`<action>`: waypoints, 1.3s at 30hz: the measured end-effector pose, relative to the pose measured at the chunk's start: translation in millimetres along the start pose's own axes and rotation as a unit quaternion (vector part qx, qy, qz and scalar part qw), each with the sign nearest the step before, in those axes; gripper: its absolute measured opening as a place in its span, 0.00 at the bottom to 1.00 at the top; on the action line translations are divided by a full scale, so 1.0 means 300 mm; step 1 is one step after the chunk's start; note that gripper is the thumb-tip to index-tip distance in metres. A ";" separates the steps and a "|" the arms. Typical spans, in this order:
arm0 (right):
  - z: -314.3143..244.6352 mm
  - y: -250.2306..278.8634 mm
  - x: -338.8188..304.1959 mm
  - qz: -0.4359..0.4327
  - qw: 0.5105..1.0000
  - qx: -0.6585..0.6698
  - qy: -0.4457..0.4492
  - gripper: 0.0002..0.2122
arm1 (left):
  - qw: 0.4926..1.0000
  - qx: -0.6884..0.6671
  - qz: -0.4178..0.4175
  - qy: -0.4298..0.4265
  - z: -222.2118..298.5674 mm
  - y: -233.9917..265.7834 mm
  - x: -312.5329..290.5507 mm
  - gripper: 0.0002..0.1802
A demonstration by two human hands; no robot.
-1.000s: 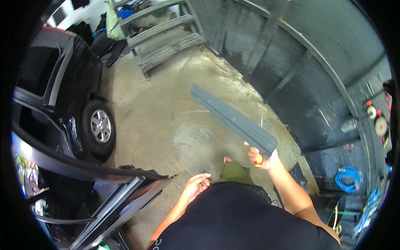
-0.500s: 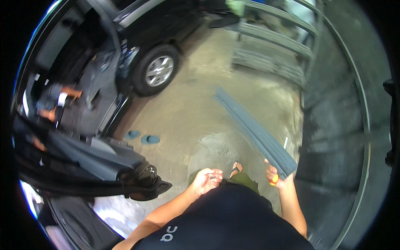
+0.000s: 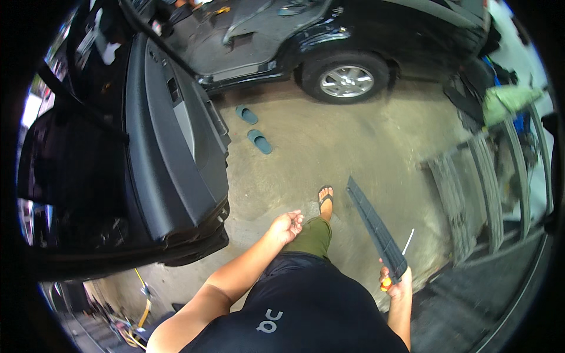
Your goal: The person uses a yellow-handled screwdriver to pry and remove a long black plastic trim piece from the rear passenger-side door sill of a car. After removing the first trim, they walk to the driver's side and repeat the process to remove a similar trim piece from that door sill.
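Note:
My right hand [image 3: 400, 287] grips one end of a long dark grey plastic trim strip [image 3: 376, 226], which slants forward over the floor. Held in that same hand is a screwdriver [image 3: 386, 284] with a yellow and orange handle; its thin shaft sticks out beside the strip. In front of my body, my left hand [image 3: 286, 228] is curled with the fingertips drawn together. Whatever lies in those fingers is too small to tell.
A black car [image 3: 412, 35] stands ahead, its door [image 3: 176, 135] open at my left. Two slippers [image 3: 259, 142] lie on the concrete floor. At the right is a slatted rack [image 3: 494, 194] with a pale green sack [image 3: 511, 103]. A yellow cable [image 3: 145, 306] runs behind the door.
My view has turned to the right, so the car's wheel and the rack appear from another angle. The strip has tipped and shows its ribbed side. Both hands keep their hold.

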State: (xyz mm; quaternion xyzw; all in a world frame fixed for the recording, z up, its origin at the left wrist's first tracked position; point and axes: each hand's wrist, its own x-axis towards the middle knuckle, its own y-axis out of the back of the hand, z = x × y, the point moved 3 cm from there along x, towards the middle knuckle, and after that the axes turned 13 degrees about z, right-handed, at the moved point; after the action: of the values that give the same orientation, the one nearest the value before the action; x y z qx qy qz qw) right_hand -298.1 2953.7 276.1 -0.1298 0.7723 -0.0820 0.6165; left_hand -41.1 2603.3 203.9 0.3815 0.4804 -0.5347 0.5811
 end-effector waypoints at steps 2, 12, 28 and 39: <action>-0.070 -0.108 0.081 -0.009 1.000 -0.021 -0.021 0.24 | 0.999 -0.030 0.019 -0.024 0.111 -0.065 0.079 0.09; -0.707 -0.463 0.310 -0.014 0.974 -0.223 0.027 0.17 | 0.907 0.306 0.091 -0.276 0.689 -0.455 0.182 0.06; -1.144 -1.308 0.536 -0.085 0.884 -0.457 -0.039 0.16 | 0.252 0.876 0.243 -0.331 1.718 -0.370 0.171 0.13; -1.029 -1.617 0.400 -0.057 0.923 -0.378 -0.042 0.18 | 0.149 0.955 0.130 -0.222 1.754 -0.268 0.231 0.19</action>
State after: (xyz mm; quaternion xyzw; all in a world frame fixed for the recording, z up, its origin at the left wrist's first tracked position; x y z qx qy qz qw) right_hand -575.0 2445.1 373.4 -0.4002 0.7103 0.1866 0.5481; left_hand -43.8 2071.0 272.5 0.5555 -0.6176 -0.5474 -0.1018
